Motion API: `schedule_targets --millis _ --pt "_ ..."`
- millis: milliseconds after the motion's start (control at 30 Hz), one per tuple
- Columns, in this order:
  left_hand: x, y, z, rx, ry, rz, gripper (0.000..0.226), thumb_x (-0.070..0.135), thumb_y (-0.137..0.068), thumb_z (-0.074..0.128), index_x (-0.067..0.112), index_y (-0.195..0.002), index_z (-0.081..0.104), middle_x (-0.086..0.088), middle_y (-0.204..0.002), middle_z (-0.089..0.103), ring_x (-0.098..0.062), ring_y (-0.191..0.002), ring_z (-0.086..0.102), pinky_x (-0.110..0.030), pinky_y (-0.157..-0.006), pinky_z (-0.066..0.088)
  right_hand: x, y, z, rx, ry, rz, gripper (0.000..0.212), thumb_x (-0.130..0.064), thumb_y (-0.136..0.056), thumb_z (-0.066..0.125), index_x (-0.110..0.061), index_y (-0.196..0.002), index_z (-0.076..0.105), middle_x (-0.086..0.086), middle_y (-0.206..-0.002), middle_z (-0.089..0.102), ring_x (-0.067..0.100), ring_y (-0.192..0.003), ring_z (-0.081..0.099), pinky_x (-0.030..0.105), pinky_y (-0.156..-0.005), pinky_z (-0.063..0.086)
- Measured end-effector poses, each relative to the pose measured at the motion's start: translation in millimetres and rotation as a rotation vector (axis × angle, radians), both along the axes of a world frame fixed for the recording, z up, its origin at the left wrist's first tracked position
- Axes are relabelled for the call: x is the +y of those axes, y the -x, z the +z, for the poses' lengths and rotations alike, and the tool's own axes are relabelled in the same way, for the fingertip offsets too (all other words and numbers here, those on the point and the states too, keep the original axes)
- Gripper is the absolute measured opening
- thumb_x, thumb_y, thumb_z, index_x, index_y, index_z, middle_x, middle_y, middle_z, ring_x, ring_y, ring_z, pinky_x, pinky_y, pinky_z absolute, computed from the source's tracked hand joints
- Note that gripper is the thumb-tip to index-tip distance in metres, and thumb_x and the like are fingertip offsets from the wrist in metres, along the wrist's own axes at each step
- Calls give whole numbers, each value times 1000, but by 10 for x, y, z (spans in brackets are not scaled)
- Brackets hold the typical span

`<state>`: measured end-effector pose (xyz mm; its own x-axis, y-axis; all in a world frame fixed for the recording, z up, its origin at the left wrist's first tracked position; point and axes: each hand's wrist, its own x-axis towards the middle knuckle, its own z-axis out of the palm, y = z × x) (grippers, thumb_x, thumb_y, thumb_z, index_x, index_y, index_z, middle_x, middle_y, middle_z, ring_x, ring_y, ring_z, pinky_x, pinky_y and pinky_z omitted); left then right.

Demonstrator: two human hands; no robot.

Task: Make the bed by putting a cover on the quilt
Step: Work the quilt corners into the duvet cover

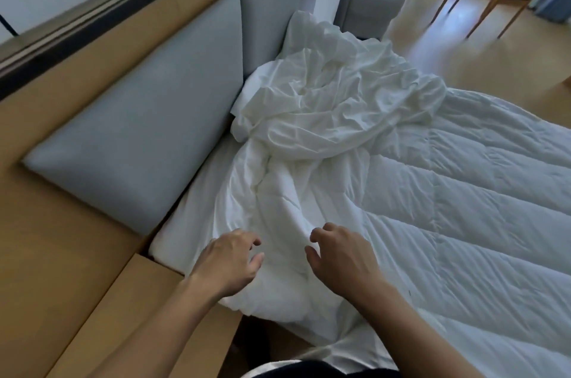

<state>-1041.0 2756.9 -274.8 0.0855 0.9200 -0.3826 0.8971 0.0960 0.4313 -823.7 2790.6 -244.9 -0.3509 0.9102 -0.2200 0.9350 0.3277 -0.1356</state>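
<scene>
Quilt: the white stitched quilt (pixel 463 192) lies spread across the bed, and its near corner is bunched in soft folds at the mattress (pixel 182 223) edge.
Cover: the thin white cover (pixel 333 99) sits crumpled in a heap at the head end, beside the grey headboard cushion (pixel 148 118) and overlapping the quilt's top edge.
Left hand: the left hand (pixel 228 260) is palm down over the bunched corner with its fingers loosely curled and nothing in them. Whether the tips brush the fabric cannot be told.
Right hand: the right hand (pixel 340 257) is just beside it in the same loose claw, also with no hold on anything.
Step in hand: this looks like an early stage, a reach for the quilt's corner, since the cover is not yet on.
Next move: it likely calls for pinching that corner firmly, then finding the cover's opening and matching corner.
Relation: the quilt corner lies directly under and between both hands, while the cover is well apart, farther up the bed.
</scene>
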Motion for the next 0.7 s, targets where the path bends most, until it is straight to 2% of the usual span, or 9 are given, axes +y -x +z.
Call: schedule_targets --millis 267,367,500,633,700 --pt "650 173 -83 6 -37 173 36 43 -98 50 26 -129 59 8 -126 60 -14 -109 59 -30 -88 46 884 365 -296 43 24 148 28 -38 -98 51 -19 -108 68 -1 -102 66 24 -89 64 35 -75 51" --pt "924 188 -218 -3 -37 243 35 43 -98 50 28 -128 59 10 -126 58 -14 -109 58 -29 -87 45 1361 525 -552 24 34 205 25 -35 -97 52 -18 -110 67 0 -107 66 25 -92 64 34 -71 48" --pt "1358 210 -587 9 -3 348 38 43 -98 49 27 -132 57 7 -128 55 -15 -113 55 -29 -90 47 2156 710 -1096 10 34 265 26 -30 -95 55 -18 -117 61 2 -110 63 27 -99 62 37 -78 49" --pt "1914 107 -1162 102 90 349 51 41 -96 48 26 -145 42 1 -141 41 -21 -125 43 -33 -100 43 2931 797 -1844 -29 78 221 41 -25 -89 58 -16 -128 51 8 -120 57 30 -107 59 39 -83 47" --pt "2225 88 -1500 143 163 341 66 43 -94 51 26 -152 26 -6 -153 26 -27 -134 33 -38 -106 39 3220 827 -2227 -60 124 181 58 -24 -88 60 -15 -141 38 13 -141 43 34 -127 47 42 -94 45"
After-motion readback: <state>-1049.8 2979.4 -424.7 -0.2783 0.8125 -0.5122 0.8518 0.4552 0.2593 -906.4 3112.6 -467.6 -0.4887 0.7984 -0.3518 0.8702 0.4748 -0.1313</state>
